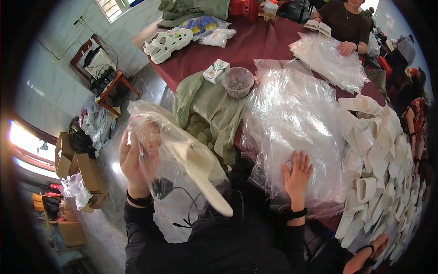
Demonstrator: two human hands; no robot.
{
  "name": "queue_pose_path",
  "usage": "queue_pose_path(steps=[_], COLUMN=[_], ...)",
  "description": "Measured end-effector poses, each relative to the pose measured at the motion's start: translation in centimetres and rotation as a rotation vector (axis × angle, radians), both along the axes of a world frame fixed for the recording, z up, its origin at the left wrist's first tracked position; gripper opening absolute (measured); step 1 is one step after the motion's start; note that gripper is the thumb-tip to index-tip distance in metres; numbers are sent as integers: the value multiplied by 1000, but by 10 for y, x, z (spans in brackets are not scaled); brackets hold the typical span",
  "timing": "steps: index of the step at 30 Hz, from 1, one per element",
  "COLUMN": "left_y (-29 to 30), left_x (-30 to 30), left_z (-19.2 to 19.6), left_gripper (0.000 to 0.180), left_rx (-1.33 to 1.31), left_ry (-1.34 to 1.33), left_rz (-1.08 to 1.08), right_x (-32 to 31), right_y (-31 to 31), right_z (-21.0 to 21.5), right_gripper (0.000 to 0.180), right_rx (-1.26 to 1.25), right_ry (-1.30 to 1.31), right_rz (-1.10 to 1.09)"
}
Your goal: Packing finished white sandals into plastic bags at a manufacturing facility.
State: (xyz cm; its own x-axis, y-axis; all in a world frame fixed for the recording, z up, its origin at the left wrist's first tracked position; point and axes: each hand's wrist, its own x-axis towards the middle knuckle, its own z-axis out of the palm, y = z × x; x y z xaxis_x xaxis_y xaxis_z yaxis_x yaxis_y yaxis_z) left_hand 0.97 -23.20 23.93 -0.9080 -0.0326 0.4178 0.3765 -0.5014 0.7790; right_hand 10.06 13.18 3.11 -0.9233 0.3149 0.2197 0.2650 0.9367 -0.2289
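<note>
- A cream slipper (203, 176) sits inside a clear plastic bag (175, 160), held up in front of the person's chest, well left of the table's edge.
- The slipper's long axis runs on a slant, from upper left near the bag's gathered top down to lower right, where one end points toward the dark sleeve.
- The left hand (134, 157) has its fingers closed round the bunched top of the bag; the slipper hangs below and to the right of that grip, so this hand is much the nearer one.
- The right hand (296, 176) lies flat, fingers spread, pressing on a stack of clear bags (296, 123) on the table; it grasps nothing.
- Between the two hands there is the person's dark clothing and a thin black cable (182, 196).
- To the right of the stack a big heap of cream slippers (383, 182) crowds the table's edge.
- Beyond the stack lie a green cloth (207, 107), a round plastic tub (237, 82) and a small carton (216, 71) on the red tablecloth (255, 43).
- At the far side another person's hand (347, 47) rests on a second stack of bags (328, 61).
- A white clog (168, 43) lies at the far left corner.
</note>
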Motion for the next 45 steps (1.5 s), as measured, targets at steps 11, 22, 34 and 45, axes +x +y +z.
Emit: queue_pose_path(steps=[11,22,34,45], left_y=[-63,-28,12,58], left_x=[-73,-81,-160,-155], left_z=[-69,-187,-294,-296], left_gripper=[38,38,30,42], left_rx=[141,69,466,-1235], left_ry=[-351,-692,-662,-697], left_rz=[-404,-502,-159,560], right_x=[0,-3,5,9], right_y=[-1,-3,9,8], right_z=[7,9,-12,-18], right_gripper=[58,59,60,59], right_rx=[-57,-53,36,34], right_ry=[-33,-47,-4,32], right_rz=[-12,-2,-45,-105])
